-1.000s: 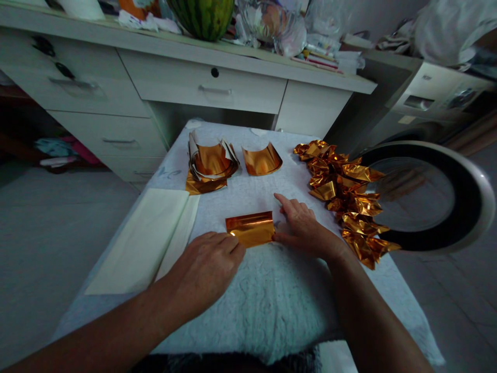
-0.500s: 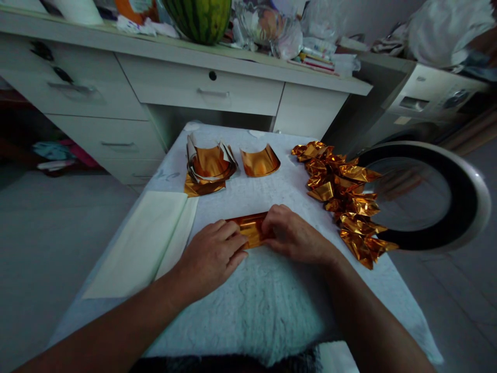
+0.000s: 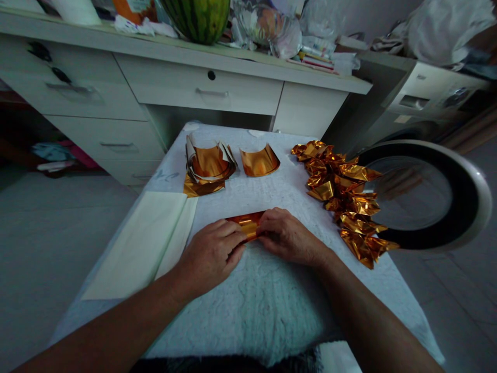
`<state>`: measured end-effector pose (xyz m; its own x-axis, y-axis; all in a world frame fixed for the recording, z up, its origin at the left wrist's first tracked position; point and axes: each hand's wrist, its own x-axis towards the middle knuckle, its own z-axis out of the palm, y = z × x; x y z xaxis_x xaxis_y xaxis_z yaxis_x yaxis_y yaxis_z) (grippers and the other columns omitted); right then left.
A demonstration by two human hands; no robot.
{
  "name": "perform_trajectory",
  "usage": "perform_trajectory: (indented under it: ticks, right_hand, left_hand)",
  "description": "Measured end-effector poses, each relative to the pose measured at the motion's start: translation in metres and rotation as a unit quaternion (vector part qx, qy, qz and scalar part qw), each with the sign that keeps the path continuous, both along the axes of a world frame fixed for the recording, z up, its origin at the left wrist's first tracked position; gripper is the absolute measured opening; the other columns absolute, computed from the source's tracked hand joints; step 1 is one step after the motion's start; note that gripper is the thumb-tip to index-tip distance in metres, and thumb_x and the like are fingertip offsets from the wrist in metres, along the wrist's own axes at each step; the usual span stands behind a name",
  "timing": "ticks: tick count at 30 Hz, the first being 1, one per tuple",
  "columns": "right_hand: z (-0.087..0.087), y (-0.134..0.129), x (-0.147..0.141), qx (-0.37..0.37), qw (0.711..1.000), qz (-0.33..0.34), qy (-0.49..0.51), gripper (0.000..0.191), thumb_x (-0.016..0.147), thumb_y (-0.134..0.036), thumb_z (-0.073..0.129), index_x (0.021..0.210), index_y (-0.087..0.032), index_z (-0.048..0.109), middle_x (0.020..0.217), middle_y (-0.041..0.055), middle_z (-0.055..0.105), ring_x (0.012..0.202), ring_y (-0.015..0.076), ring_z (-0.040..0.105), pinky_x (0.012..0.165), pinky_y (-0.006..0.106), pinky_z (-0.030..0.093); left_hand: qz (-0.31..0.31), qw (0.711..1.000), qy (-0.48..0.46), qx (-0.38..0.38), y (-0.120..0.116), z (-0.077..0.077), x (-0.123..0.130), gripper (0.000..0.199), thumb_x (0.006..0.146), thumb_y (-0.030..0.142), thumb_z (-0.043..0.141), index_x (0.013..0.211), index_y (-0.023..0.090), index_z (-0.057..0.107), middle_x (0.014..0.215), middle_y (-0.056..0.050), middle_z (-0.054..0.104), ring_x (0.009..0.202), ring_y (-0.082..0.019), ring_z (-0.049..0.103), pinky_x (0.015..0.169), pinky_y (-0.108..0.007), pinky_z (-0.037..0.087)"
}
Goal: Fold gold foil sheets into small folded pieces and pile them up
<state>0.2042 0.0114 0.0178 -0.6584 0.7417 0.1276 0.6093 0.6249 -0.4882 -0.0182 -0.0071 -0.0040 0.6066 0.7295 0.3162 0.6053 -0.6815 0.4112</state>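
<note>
Foil sheet [image 3: 249, 226], shiny gold and rolled or folded into a narrow strip, lies between your two hands at the middle of the cloth-covered surface [image 3: 248, 311]. Your left hand [image 3: 214, 254] grips its left end, fingers over the top and thumb at the near edge. Your right hand [image 3: 285, 235] is closed on the right end, its fingers curled in; the fingertips are partly hidden. Only the middle of the strip shows between them.

Far left of your hands you have a stack of curled sheets [image 3: 212, 163], gold with pale backs, and just right of it a single curled sheet [image 3: 260, 161], apart from the stack. To your right lies a long pile of folded gold pieces [image 3: 349, 199], well apart from the strip. On the left, white paper [image 3: 135, 243] lies flat, beyond your left forearm. An open washing machine door [image 3: 466, 194] stands past the right edge.
</note>
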Motion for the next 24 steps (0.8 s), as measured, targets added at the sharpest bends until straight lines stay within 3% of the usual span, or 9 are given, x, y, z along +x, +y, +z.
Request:
perform_trajectory:
  ticks: [6,11,24]
  right_hand:
    - [-0.003,0.002,-0.001,-0.003,1.0,0.007,0.016,0.005,0.084,-0.015,0.062,0.086,-0.017,0.066,0.084,0.0032,0.064,0.082,0.0162,0.056,0.079,0.029,0.041]
    - [-0.005,0.003,0.0,-0.026,0.999,0.003,0.024,0.005,0.086,-0.014,0.061,0.084,-0.017,0.064,0.085,0.003,0.064,0.081,0.0153,0.056,0.079,0.028,0.041]
    - [0.0,0.004,-0.003,-0.053,0.996,-0.071,-0.011,0.013,0.091,-0.018,0.059,0.079,-0.015,0.063,0.083,0.0042,0.064,0.078,0.0147,0.055,0.075,0.027,0.04]
  left_hand:
    - [0.003,1.0,-0.012,-0.006,0.001,-0.002,-0.001,0.016,0.091,0.012,0.051,0.089,0.017,0.067,0.09,-0.005,0.065,0.087,-0.02,0.059,0.079,-0.035,0.051]
    - [0.04,0.998,0.013,-0.044,0.001,0.002,0.001,0.015,0.091,0.015,0.052,0.084,0.017,0.065,0.085,-0.005,0.061,0.085,-0.021,0.057,0.076,-0.036,0.048]
    - [0.074,0.985,0.051,-0.147,0.006,0.015,-0.004,0.024,0.096,0.021,0.043,0.089,0.018,0.066,0.087,-0.004,0.068,0.086,-0.022,0.061,0.08,-0.036,0.044]
